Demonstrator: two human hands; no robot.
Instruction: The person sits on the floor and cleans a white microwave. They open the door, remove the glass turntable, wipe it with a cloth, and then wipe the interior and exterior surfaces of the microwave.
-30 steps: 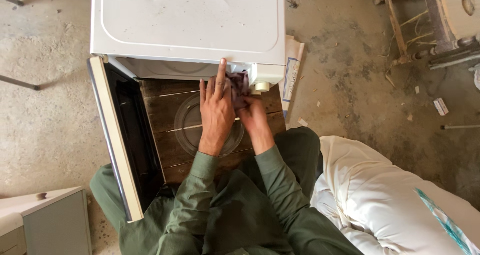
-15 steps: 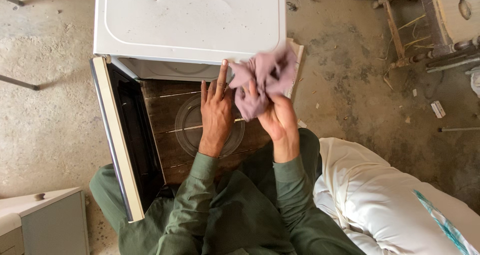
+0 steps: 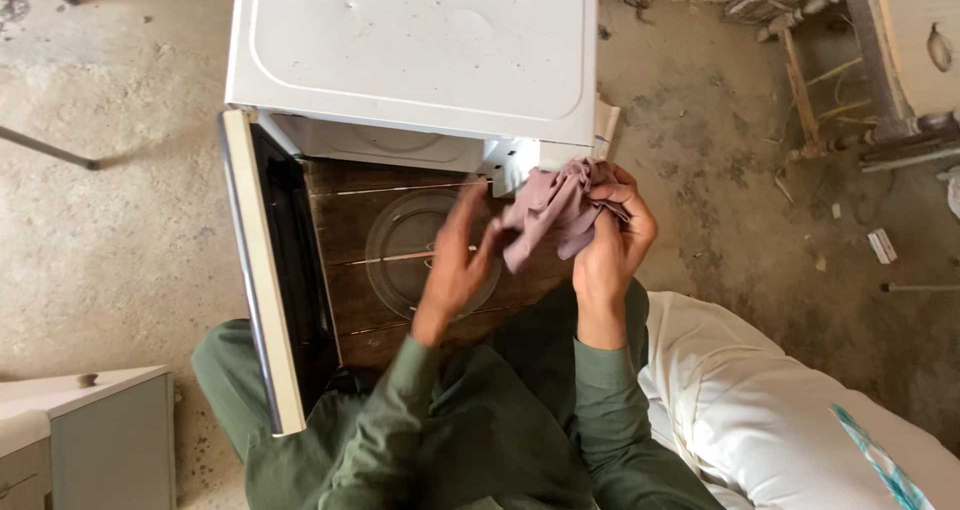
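Crumpled mauve cloth (image 3: pixel 556 213) sits a little right of the frame's centre, bunched in the right hand (image 3: pixel 612 242), whose fingers curl closed around its right side while a loose flap hangs down to the left. That flap meets the fingertips of the left hand (image 3: pixel 459 258), which is motion-blurred; its fingers look spread and partly open against the cloth's lower edge, but whether they pinch the fabric cannot be told. Both forearms wear dark green sleeves (image 3: pixel 600 410) rising from the bottom centre. Just above the cloth, the front right corner of a white microwave oven (image 3: pixel 415 40) fills the upper middle of the frame, its top panel flat and lightly dented. Its door (image 3: pixel 272 270) stands swung open, running down the left of centre as a long cream-edged, dark-glass panel. Between door and hands lies a round clear glass turntable plate (image 3: pixel 400 250), resting on dark wooden planks (image 3: pixel 350 210) beneath the left hand. A white pillow with a teal streak (image 3: pixel 800 410) occupies the lower right, close to the right sleeve. A pale grey cabinet corner (image 3: pixel 90 440) shows at the lower left. Rough concrete floor (image 3: pixel 110 230) spreads around, and wooden furniture legs (image 3: pixel 810 80) stand at the upper right.
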